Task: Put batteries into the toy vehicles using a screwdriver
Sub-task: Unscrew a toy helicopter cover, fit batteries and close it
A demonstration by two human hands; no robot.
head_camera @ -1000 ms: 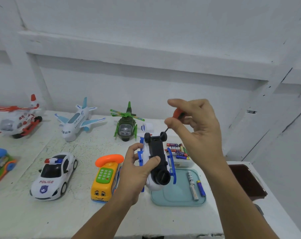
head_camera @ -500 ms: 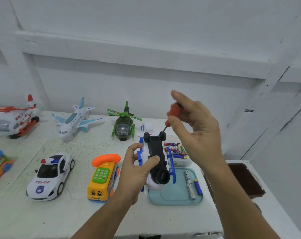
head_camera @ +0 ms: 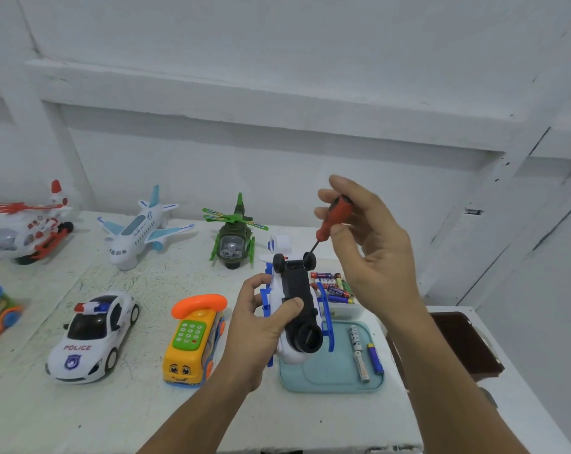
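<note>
Here, my left hand grips the white-and-blue toy helicopter belly-up above the table, thumb pressed on its black underside. My right hand pinches the red-handled screwdriver in closed fingers, its tip down at the far end of the belly between the two black wheels. Beneath the toy lies a teal tray holding loose batteries; at one o'clock, just behind my right hand, sits a box of batteries. At nine o'clock stand the yellow phone bus and police car; at eleven o'clock, the green helicopter and white airplane.
</note>
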